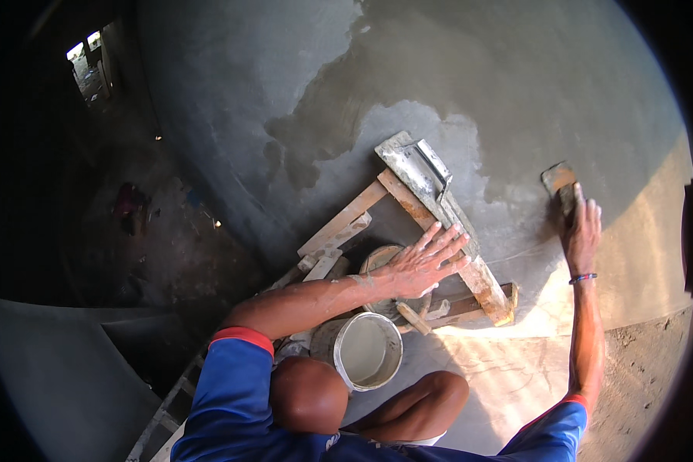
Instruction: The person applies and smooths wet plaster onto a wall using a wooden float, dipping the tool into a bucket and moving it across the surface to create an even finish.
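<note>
My right hand (582,237) is closed round the handle of a small flat trowel (560,179), index finger stretched along it. Its squarish, brown-stained blade lies against the grey plastered surface (516,100). Fingers spread, my left hand (427,263) is over a narrow wooden board (477,277); whether it presses on the board I cannot tell. Beyond its fingertips, a plaster-smeared metal float (414,165) rests at the far end of the board. A white bucket (399,339) of pale grey liquid stands nearer to me, below my left forearm.
A second round container (379,258) is partly hidden behind my left hand. A stick-like wooden handle (413,317) lies beside the bucket. More wooden pieces (343,219) form a frame at left. Dark, wet-looking patches (316,123) mark the plaster. Sandy ground (645,373) is at lower right.
</note>
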The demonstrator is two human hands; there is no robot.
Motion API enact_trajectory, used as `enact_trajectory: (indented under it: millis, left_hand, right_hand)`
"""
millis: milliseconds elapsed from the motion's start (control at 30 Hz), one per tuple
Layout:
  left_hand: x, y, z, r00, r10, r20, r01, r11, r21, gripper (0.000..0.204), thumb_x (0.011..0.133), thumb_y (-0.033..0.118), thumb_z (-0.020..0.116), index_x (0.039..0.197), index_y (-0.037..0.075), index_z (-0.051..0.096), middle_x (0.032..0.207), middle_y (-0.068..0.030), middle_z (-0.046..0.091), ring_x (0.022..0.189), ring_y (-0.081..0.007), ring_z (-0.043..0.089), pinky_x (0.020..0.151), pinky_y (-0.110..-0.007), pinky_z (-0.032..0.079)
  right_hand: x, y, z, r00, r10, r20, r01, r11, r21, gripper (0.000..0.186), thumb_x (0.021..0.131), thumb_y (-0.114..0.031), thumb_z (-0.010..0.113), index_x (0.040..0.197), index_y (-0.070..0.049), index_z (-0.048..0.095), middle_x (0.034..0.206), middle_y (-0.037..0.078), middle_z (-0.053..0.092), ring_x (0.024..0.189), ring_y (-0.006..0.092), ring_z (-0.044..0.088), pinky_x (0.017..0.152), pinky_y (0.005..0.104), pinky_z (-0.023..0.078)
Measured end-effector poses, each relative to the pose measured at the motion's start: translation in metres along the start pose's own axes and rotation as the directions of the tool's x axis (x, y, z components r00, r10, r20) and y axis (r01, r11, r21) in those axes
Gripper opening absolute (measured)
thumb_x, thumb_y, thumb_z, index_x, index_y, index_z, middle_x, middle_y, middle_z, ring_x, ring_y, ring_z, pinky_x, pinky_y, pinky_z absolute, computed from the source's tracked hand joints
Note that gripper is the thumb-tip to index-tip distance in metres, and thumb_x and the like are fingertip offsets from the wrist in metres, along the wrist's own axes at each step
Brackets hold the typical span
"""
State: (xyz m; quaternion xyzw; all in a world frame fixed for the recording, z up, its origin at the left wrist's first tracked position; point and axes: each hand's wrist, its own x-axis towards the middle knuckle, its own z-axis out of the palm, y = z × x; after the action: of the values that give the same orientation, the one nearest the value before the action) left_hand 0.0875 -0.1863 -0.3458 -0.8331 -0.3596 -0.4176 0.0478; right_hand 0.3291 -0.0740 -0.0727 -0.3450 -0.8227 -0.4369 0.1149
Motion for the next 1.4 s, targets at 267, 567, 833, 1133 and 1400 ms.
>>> enact_trajectory:
  millis: [267, 567, 833, 1133, 1400]
  left_hand:
    - [-0.047, -0.012, -0.057, 0.908, -0.413, -0.064, 0.405, 0.907, -0.115, 0.070, 0.087, 0.022, 0.073, 0.148, 0.007, 0.042, 0.150, -0.0217, 0.041, 0.144, -0.0423, 0.030, 0.118, -0.062, 0.015]
    - [-0.174, 0.010, -0.067, 0.415, -0.636, 0.651, 0.909, 0.274, -0.313, 0.058, 0.094, 0.025, 0.068, 0.141, -0.001, 0.049, 0.115, -0.0175, 0.066, 0.108, -0.0264, 0.064, 0.095, -0.040, 0.048]
    - [-0.186, 0.055, -0.042, 0.377, -0.488, 0.787, 0.914, 0.061, -0.400, 0.055, 0.094, 0.027, 0.068, 0.137, -0.003, 0.052, 0.104, -0.0165, 0.067, 0.097, -0.0241, 0.063, 0.088, -0.036, 0.049]
    - [-0.210, 0.068, -0.031, 0.459, -0.605, 0.651, 0.885, 0.249, -0.393, 0.052, 0.096, 0.020, 0.063, 0.141, -0.002, 0.050, 0.131, -0.0224, 0.063, 0.123, -0.0306, 0.060, 0.105, -0.038, 0.043]
    - [-0.217, 0.066, -0.025, 0.422, -0.563, 0.711, 0.899, 0.158, -0.408, 0.056, 0.097, 0.022, 0.059, 0.142, -0.008, 0.046, 0.138, -0.0279, 0.055, 0.130, -0.0384, 0.053, 0.110, -0.041, 0.039]
  right_hand:
    - [-0.068, -0.057, 0.065, 0.967, -0.114, 0.228, 0.114, 0.993, 0.011, 0.065, 0.086, -0.014, 0.068, 0.147, -0.014, 0.045, 0.109, 0.011, 0.056, 0.102, 0.0309, 0.056, 0.085, 0.0445, 0.047]
    - [-0.142, -0.119, -0.043, 0.477, -0.291, 0.829, -0.789, 0.273, 0.550, 0.063, 0.092, -0.036, 0.070, 0.140, -0.002, 0.046, 0.118, 0.021, 0.067, 0.114, 0.0322, 0.065, 0.095, 0.0420, 0.051]
    - [-0.178, -0.297, 0.012, 0.286, -0.756, 0.588, -0.325, 0.501, 0.802, 0.037, 0.085, -0.018, 0.066, 0.117, 0.002, 0.060, 0.095, 0.023, 0.070, 0.092, 0.0381, 0.068, 0.085, 0.0445, 0.053]
    - [-0.173, -0.342, 0.035, 0.268, -0.737, 0.620, -0.276, 0.558, 0.782, 0.027, 0.088, -0.023, 0.062, 0.095, 0.002, 0.070, 0.087, 0.023, 0.071, 0.090, 0.0388, 0.069, 0.082, 0.0460, 0.055]
    - [-0.197, -0.241, 0.045, 0.296, -0.657, 0.694, -0.740, 0.302, 0.601, 0.038, 0.100, -0.032, 0.058, 0.121, -0.002, 0.067, 0.107, 0.016, 0.072, 0.099, 0.0311, 0.068, 0.088, 0.0406, 0.052]
